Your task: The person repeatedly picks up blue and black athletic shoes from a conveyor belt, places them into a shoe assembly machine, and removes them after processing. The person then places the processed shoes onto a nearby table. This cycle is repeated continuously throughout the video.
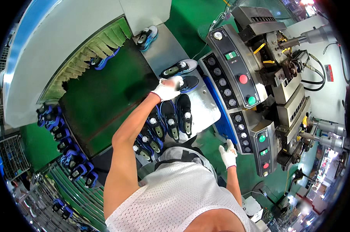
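Observation:
My left hand, in a white glove, is closed around the heel end of a dark shoe with a blue sole edge, whose toe points right. Just beyond it lies a black and grey shoe on the metal table. Nearer me, several dark shoes stand side by side, among them a black shoe and a black shoe with blue edging. My right hand, also gloved in white, hangs low beside the machine with its fingers apart, holding nothing.
A machine with a control panel, gauges and metal clamps stands at the right. At the left, a green conveyor belt runs under a fringed curtain. One shoe sits at the far table end; several more line the left rack.

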{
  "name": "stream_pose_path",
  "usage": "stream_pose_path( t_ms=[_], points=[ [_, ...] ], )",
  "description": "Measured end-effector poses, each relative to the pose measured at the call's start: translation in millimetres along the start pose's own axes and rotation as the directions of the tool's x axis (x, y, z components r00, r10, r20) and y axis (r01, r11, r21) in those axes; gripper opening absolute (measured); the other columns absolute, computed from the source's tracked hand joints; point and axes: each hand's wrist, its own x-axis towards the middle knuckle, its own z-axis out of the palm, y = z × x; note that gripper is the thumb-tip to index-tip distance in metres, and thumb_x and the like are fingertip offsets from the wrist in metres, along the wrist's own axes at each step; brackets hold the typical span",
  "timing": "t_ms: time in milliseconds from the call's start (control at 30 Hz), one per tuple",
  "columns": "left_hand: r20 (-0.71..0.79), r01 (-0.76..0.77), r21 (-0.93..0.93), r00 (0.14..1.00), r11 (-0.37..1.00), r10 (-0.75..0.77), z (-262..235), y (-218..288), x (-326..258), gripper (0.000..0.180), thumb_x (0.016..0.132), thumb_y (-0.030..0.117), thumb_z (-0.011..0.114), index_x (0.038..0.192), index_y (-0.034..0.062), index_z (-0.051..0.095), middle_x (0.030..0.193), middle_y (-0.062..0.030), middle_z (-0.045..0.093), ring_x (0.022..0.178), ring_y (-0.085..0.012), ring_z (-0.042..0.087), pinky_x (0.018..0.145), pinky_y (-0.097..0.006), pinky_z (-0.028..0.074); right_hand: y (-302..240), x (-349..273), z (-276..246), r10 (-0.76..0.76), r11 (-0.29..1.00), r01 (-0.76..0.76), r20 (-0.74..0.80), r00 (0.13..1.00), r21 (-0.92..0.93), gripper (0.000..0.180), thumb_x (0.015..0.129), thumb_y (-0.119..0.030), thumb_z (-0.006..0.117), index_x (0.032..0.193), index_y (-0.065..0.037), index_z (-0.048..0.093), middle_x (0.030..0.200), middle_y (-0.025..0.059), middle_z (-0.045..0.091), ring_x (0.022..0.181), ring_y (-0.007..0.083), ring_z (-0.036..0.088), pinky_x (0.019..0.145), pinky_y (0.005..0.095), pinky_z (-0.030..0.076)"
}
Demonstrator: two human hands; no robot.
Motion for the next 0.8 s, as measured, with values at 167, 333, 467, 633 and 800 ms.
stream_pose_path(
  t_ms=[167, 333, 467, 633, 800],
  points=[
    [-0.02, -0.067, -0.086, 0.998, 0.994, 0.066, 52, -25, 23, 0.058, 0.081, 0.025, 0.074, 0.134, 0.015, 0.052, 0.129, -0.0129, 0.063, 0.116, -0.0368, 0.063, 0.099, -0.05, 0.046, -14, -26, -10, 0.171, 0.983, -0.165, 0.072, 0.983, -0.084, 0.071, 0.087, -0.029, 0.075, 0.144, 0.003, 0.049, 0.145, 0.0219, 0.056, 0.136, 0.0325, 0.053, 0.113, 0.038, 0.04],
    [-0.159, -0.119, -0.22, 0.984, 0.968, 0.085, 36, -11, -2, 0.06, 0.088, 0.033, 0.071, 0.138, 0.0069, 0.051, 0.141, -0.0177, 0.056, 0.134, -0.0333, 0.052, 0.111, -0.048, 0.038, -2, -34, -17, 0.206, 0.961, -0.184, 0.09, 0.974, -0.207, 0.071, 0.087, -0.039, 0.073, 0.143, -0.001, 0.052, 0.141, 0.0205, 0.059, 0.132, 0.0345, 0.056, 0.11, 0.0406, 0.042],
    [-0.518, 0.022, -0.122, 0.852, 0.992, -0.083, -23, -76, -19, 0.031, 0.087, 0.02, 0.071, 0.113, 0.005, 0.063, 0.113, -0.0172, 0.065, 0.108, -0.0374, 0.063, 0.095, -0.047, 0.05, 35, -42, -17, 0.267, 0.94, -0.235, 0.104, 0.958, -0.249, 0.07, 0.085, -0.04, 0.074, 0.142, -0.004, 0.055, 0.138, 0.02, 0.062, 0.128, 0.0325, 0.059, 0.107, 0.0406, 0.045],
    [-0.71, 0.481, 0.224, 0.676, 0.847, -0.196, -147, -251, -62, 0.042, 0.083, 0.02, 0.074, 0.122, 0.0097, 0.062, 0.129, -0.0135, 0.062, 0.124, -0.0351, 0.054, 0.103, -0.048, 0.043, 59, -40, -21, 0.424, 0.848, -0.301, 0.219, 0.879, -0.436, 0.071, 0.083, -0.038, 0.074, 0.141, -0.002, 0.056, 0.138, 0.0211, 0.062, 0.126, 0.0299, 0.061, 0.103, 0.0388, 0.049],
    [-0.406, 0.605, 0.458, 0.794, 0.651, -0.452, -208, -292, -25, 0.068, 0.073, 0.033, 0.084, 0.133, 0.0164, 0.056, 0.133, -0.0159, 0.059, 0.129, -0.0366, 0.051, 0.1, -0.058, 0.042, 60, -24, 1, 0.369, 0.893, -0.248, 0.295, 0.881, -0.375, 0.065, 0.084, -0.037, 0.074, 0.138, -0.004, 0.058, 0.134, 0.0177, 0.065, 0.12, 0.0275, 0.065, 0.098, 0.0369, 0.052]
  ],
)
